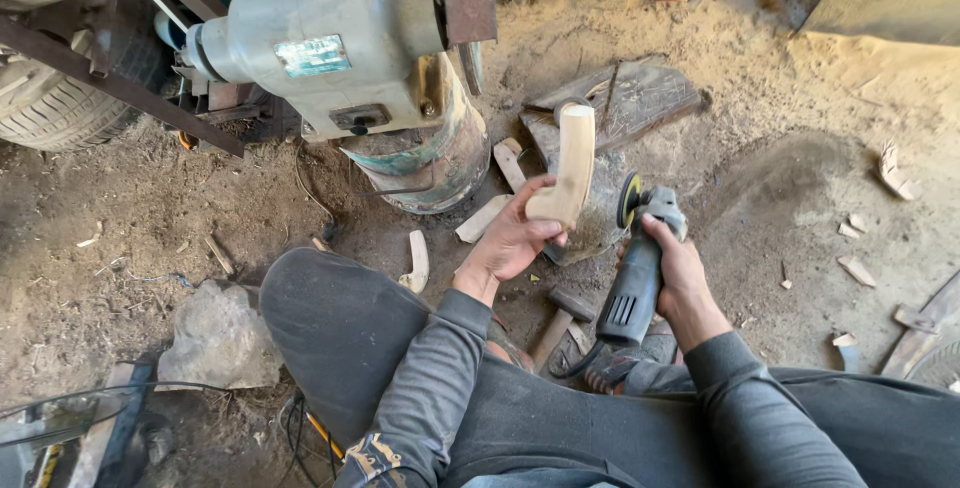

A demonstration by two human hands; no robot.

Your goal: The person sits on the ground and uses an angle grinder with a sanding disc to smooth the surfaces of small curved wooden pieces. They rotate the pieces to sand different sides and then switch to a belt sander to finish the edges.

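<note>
My left hand [510, 240] grips a pale, curved piece of carved wood [570, 168] by its lower end and holds it upright above the ground. My right hand [680, 270] is wrapped around the body of a dark grey angle grinder [638, 268]. The grinder's disc [628, 200] faces the wood and sits just to its right, a small gap apart. Both forearms are in dark grey sleeves, and my knees in dark trousers fill the lower frame.
A grey bench motor [320, 43] on a rusty drum [430, 153] stands ahead on the left, beside a tyre [50, 108]. A hammer [560, 318], another curved wood piece [417, 263], wood offcuts, a flat board [625, 103], a stone [215, 338] and cables lie on the sawdust floor.
</note>
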